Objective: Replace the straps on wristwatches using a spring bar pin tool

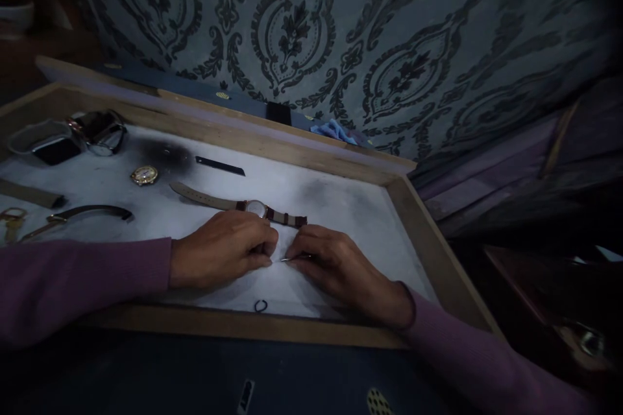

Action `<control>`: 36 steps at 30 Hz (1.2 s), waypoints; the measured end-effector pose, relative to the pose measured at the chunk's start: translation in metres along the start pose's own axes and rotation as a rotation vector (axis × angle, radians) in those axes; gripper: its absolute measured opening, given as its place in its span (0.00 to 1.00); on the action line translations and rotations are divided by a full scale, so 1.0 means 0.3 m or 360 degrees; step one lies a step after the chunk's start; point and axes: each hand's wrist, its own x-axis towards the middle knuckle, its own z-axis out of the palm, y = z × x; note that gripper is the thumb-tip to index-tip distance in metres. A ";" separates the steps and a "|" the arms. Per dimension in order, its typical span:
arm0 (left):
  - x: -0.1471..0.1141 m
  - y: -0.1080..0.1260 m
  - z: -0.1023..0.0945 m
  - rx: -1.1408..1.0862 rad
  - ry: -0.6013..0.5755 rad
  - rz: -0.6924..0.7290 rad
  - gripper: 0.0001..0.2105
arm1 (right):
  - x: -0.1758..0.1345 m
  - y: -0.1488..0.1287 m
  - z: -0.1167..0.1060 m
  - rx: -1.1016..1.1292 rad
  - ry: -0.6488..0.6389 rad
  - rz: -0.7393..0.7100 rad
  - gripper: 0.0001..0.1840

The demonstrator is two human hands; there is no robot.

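Observation:
My left hand (pixel 226 249) rests low over the white tray floor, thumb and fingers closed in a pinch. Whatever it grips is too small to make out. Opposite it, my right hand (pixel 341 266) is closed around a thin, shiny metal tool (pixel 296 257), whose tip points at the left fingertips. Just beyond both hands lies a wristwatch (pixel 256 209) with its strap (pixel 204 198) stretched out flat, the light lining facing up. A small dark open ring (pixel 261 306) is on the tray floor nearer to me.
A wooden-rimmed tray (pixel 272 327) surrounds the work. Left inside it are a gold watch head (pixel 145 175), a black blade (pixel 220 166), a curved dark strap (pixel 92 211), a smartwatch (pixel 56 150) and another watch (pixel 101 136). A blue cloth (pixel 333 131) lies behind the back rim.

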 end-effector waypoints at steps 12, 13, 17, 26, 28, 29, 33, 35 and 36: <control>-0.069 -0.061 -0.048 0.0318 -0.0097 0.0713 0.17 | -0.005 0.004 -0.002 0.0010 -0.0061 -0.0015 0.05; -0.077 -0.063 -0.056 0.0364 -0.0108 0.0770 0.18 | -0.005 0.004 -0.002 0.0016 -0.0070 -0.0004 0.05; -0.089 -0.054 -0.068 0.0530 -0.0164 0.0847 0.19 | -0.002 0.003 -0.002 0.0035 -0.0070 0.0012 0.06; -0.081 -0.042 -0.065 0.0612 -0.0173 0.0860 0.18 | -0.001 0.005 -0.002 0.0015 -0.0075 0.0015 0.06; -0.082 -0.044 -0.065 0.0585 -0.0198 0.0831 0.17 | 0.000 0.005 -0.002 0.0018 -0.0076 0.0014 0.06; -0.082 -0.045 -0.065 0.0578 -0.0213 0.0815 0.17 | 0.000 0.006 -0.002 0.0025 -0.0074 0.0014 0.06; -0.083 -0.049 -0.062 0.0581 -0.0253 0.0781 0.18 | 0.003 0.009 0.000 0.0062 -0.0077 0.0019 0.05; -0.083 -0.053 -0.060 0.0576 -0.0248 0.0776 0.18 | 0.005 0.009 0.002 0.0068 -0.0085 0.0017 0.06; -0.083 -0.055 -0.060 0.0569 -0.0238 0.0778 0.18 | 0.005 0.009 0.002 0.0070 -0.0087 0.0012 0.06</control>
